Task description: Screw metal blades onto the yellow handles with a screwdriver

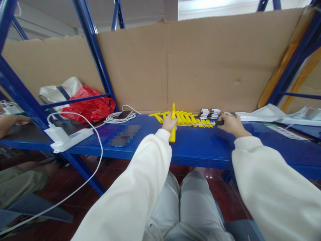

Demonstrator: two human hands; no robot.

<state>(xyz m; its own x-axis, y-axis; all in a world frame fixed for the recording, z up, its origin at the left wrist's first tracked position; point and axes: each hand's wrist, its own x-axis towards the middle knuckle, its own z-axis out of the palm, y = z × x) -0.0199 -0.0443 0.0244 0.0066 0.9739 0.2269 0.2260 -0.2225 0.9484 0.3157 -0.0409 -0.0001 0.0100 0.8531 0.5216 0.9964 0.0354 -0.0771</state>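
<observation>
My left hand [170, 122] is closed around a yellow plastic piece [172, 134] that stands above the blue shelf top, a narrow end pointing away from me. In my right hand [231, 124] is a screwdriver [219, 123] with a black and yellow handle. Its long thin shaft runs left, level, and its tip reaches the yellow piece near my left fingers. Whether the tip sits inside the piece is hidden. Behind the hands lies a row of similar yellow pieces [187, 117], with smaller yellow parts [205, 122] beside them on the right.
Small white-and-black parts [210, 113] are stacked at the back. Leftward lie a coiled white cable [120, 116], a blurred flat object [125, 135], a red plastic bag [89, 103] and a power strip [72, 140]. Cardboard [200, 63] walls the rear. Another person's arm [11, 124] shows far left.
</observation>
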